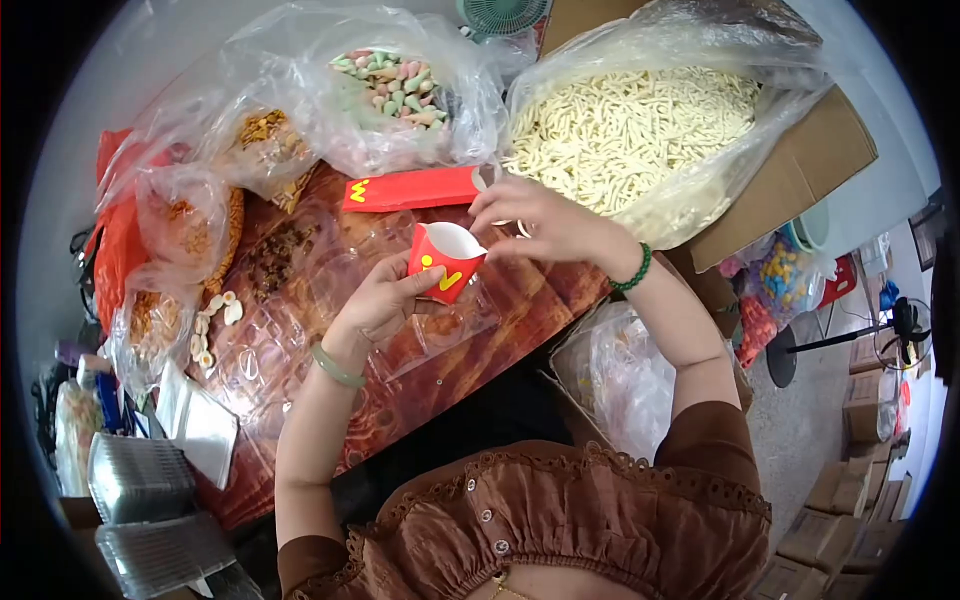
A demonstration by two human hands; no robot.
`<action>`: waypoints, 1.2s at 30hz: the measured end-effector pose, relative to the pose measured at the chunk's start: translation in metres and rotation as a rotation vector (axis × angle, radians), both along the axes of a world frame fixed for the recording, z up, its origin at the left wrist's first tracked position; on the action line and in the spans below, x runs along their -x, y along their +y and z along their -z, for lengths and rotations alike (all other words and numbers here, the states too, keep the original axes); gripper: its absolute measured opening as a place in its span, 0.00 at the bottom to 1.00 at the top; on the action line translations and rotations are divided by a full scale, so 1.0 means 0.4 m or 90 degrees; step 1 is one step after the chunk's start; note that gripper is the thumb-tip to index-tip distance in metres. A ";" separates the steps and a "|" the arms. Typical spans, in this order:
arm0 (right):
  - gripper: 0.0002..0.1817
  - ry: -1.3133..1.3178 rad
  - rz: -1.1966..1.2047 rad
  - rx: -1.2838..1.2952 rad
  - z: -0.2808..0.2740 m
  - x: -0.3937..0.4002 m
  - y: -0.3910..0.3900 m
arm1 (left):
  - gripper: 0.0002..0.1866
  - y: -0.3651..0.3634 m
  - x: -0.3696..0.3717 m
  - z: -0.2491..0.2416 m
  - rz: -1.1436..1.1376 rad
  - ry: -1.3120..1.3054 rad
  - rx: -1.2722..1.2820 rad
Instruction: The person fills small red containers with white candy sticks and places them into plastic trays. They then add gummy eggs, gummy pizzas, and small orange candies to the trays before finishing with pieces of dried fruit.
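My left hand point(385, 295) is closed around a small red fry carton point(437, 284) with a yellow mark. The carton's mouth is opened out and faces up, showing its white inside. Just to the right of the carton hovers my right hand point(545, 220), with thumb and fingers apart and fingertips close to the rim. Behind both hands lies a stack of flat red cartons point(415, 190), its right end partly overlapped by my right fingers. A large clear bag of pale stick-shaped pieces point(640, 130) stands beyond my right hand.
Another bag holds pastel drop-shaped pieces point(400, 90). Bags of orange snacks point(190, 235) line the left side, near white flower-like pieces point(203, 330). Clear plastic trays point(140, 475) are stacked at lower left. An open cardboard box point(620, 375) sits below the table's right edge.
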State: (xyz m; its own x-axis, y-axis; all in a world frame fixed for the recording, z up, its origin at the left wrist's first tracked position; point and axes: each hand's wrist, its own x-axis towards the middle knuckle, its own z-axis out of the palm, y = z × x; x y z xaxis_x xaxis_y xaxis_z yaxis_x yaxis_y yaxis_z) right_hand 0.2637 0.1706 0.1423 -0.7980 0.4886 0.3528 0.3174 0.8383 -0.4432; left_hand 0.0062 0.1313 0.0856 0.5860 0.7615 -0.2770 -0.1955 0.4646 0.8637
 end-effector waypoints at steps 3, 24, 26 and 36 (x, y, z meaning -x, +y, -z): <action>0.13 -0.033 0.398 0.188 0.011 -0.144 0.098 | 0.19 0.024 -0.015 0.017 -0.050 -0.001 0.015; 0.20 -0.492 0.680 -0.027 0.122 -0.186 0.271 | 0.19 0.150 -0.134 0.067 0.034 0.027 0.028; 0.23 -0.466 0.582 -0.176 0.128 -0.149 0.242 | 0.19 0.151 -0.130 0.063 0.037 0.024 0.028; 0.10 -0.285 0.509 0.063 0.175 -0.160 0.255 | 0.18 0.161 -0.122 0.094 0.033 0.039 0.011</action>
State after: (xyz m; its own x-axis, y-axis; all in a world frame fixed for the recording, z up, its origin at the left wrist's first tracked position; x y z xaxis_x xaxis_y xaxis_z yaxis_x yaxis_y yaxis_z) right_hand 0.3275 0.2724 0.0725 -0.2615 0.9650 0.0197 0.9453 0.2602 -0.1967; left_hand 0.0549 0.1957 0.0481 0.6055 0.7258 -0.3266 -0.1178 0.4876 0.8651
